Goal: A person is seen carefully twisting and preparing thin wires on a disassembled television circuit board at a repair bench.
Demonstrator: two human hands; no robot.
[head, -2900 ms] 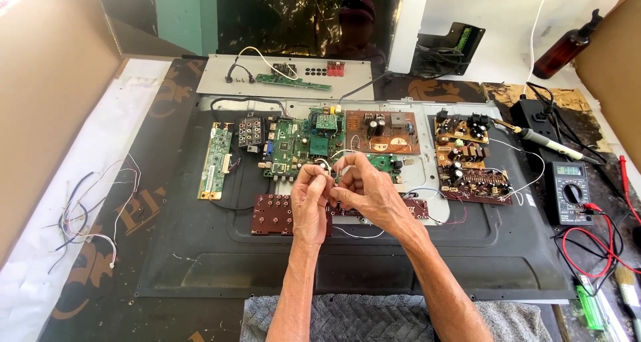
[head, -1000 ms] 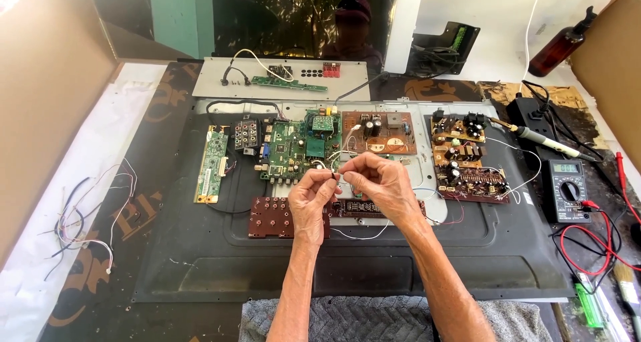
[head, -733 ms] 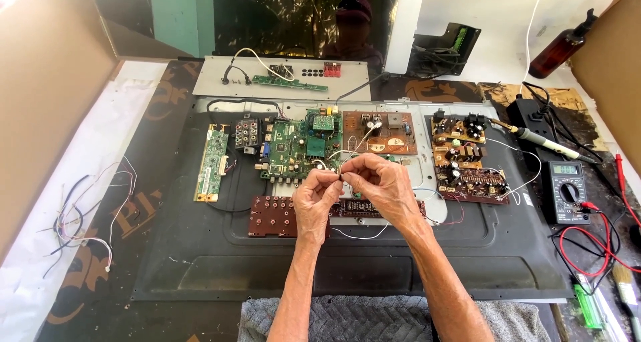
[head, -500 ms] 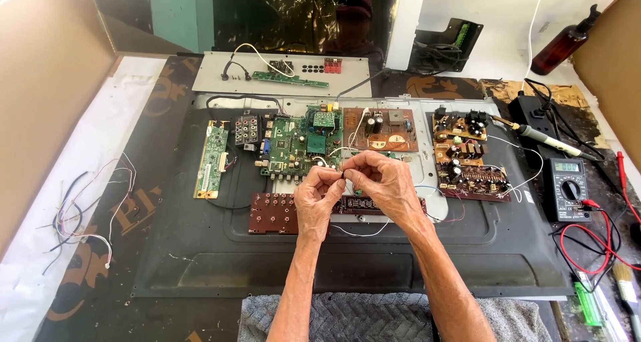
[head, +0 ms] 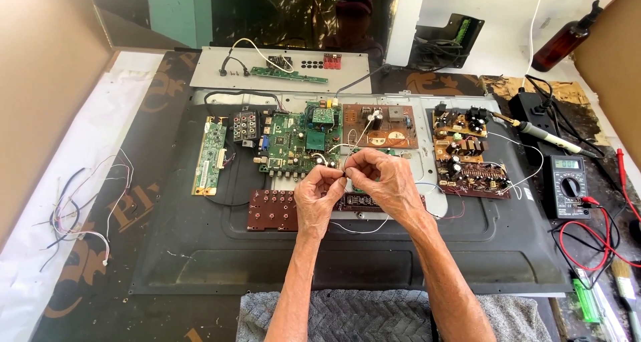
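I see both hands meeting over the open television back [head: 347, 248]. My left hand [head: 319, 196] and right hand [head: 382, 182] each pinch an end of a thin white wire [head: 347, 147], fingertips nearly touching, just above the green main board [head: 294, 145] and the brown button board [head: 272, 210].

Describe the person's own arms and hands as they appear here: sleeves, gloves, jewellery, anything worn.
Both forearms are bare up to the picture's lower edge, with no sleeves in view. The left hand and right hand wear no gloves; no rings, watch or bracelets show. The arms look lean and sinewy.
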